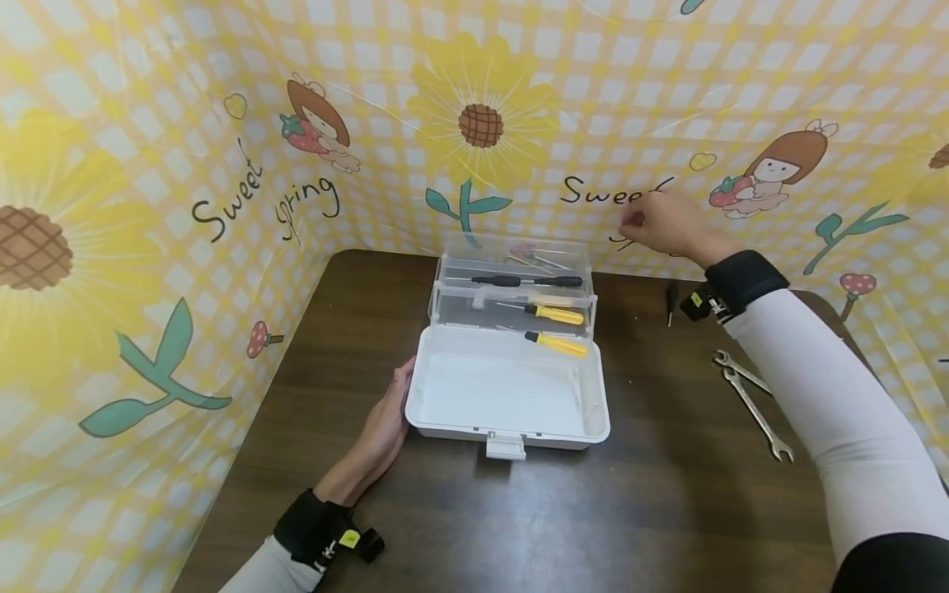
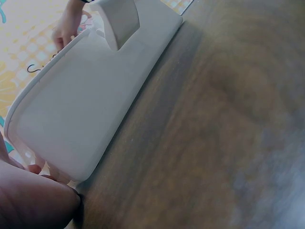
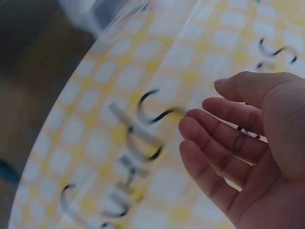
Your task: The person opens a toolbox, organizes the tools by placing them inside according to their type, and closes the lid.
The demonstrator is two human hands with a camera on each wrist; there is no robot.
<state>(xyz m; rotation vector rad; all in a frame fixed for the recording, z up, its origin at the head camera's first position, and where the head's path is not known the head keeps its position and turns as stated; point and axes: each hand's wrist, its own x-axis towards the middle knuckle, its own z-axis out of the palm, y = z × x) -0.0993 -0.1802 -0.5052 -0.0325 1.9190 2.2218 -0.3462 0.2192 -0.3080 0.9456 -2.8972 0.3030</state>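
Note:
A white toolbox (image 1: 504, 383) stands open on the table, its latch (image 1: 506, 446) facing the front. My left hand (image 1: 385, 420) rests along the box's left side; in the left wrist view its fingertips (image 2: 33, 169) show at the box's corner. Raised beyond the box to the right, my right hand (image 1: 663, 222) is in front of the patterned cloth. The right wrist view shows its palm and loosely bent fingers with nothing in them. Yellow-handled screwdrivers (image 1: 556, 315) and black-handled screwdrivers (image 1: 558, 281) lie across the clear trays (image 1: 439, 305) at the back of the box.
Two wrenches (image 1: 756, 412) lie on the table (image 1: 667, 494) at the right, partly under my sleeve. A small black screwdriver (image 1: 671, 303) lies near the back edge. Thin metal pieces (image 1: 537, 262) show in the upper tray. Patterned cloth (image 1: 482, 123) hangs behind and left.

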